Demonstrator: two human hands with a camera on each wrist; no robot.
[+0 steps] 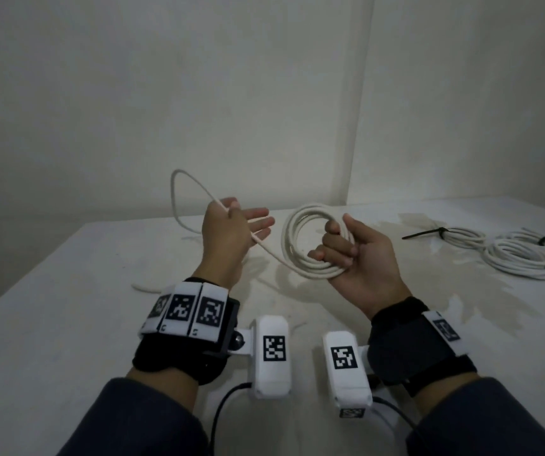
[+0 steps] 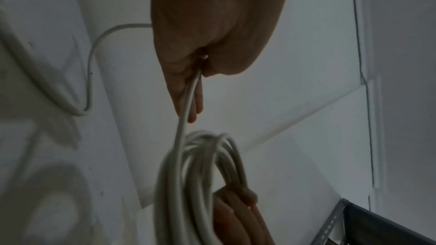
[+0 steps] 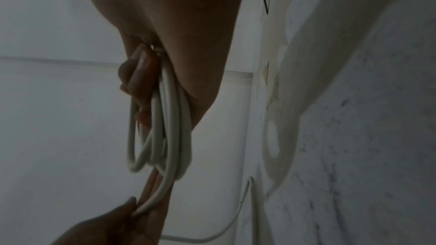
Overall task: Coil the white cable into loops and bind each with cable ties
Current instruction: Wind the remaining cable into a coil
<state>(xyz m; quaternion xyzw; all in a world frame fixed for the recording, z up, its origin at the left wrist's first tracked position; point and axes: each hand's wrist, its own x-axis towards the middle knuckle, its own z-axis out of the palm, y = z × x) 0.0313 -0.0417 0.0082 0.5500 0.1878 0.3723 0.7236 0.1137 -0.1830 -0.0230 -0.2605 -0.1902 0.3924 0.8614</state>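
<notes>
Overhead head view; close, upward-tilted wrist views.

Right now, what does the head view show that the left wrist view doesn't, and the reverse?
Only the head view shows the finished coils on the table at the right, bound with black cable ties, and both wrist rigs. Only the left wrist view shows the metal bracket at lower right. Both show the left hand pinching the loose white cable and the right hand gripping the coil.
</notes>
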